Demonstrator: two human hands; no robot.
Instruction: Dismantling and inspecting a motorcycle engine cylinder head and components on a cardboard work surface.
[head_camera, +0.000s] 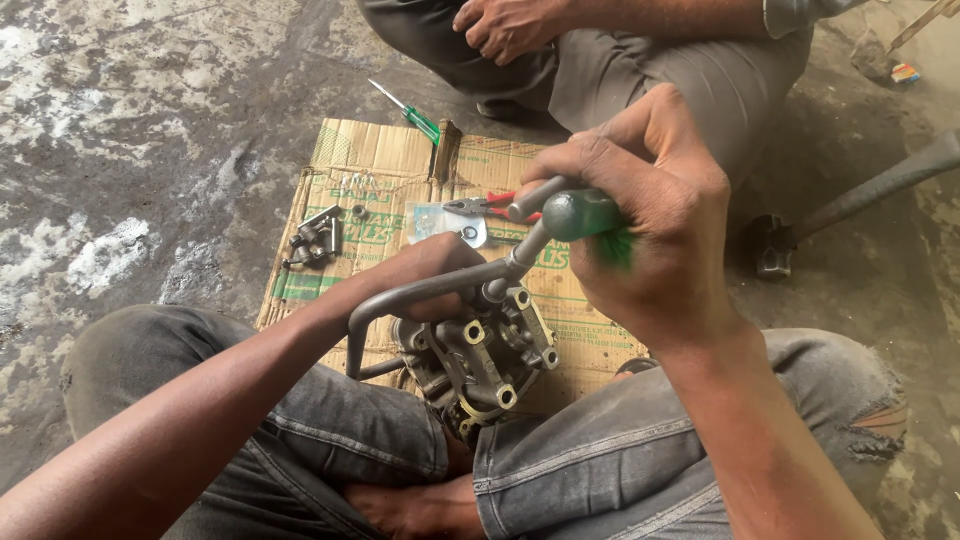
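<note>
Stained, patchy concrete floor (150, 150), flattened cardboard (380, 170) on it, seemingly daylit.

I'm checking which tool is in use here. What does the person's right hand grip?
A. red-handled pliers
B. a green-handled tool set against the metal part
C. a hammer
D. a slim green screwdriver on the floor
B: the right hand wraps the green handle of a tool held at the metal engine part, while the red-handled pliers lie on the cardboard.
</note>
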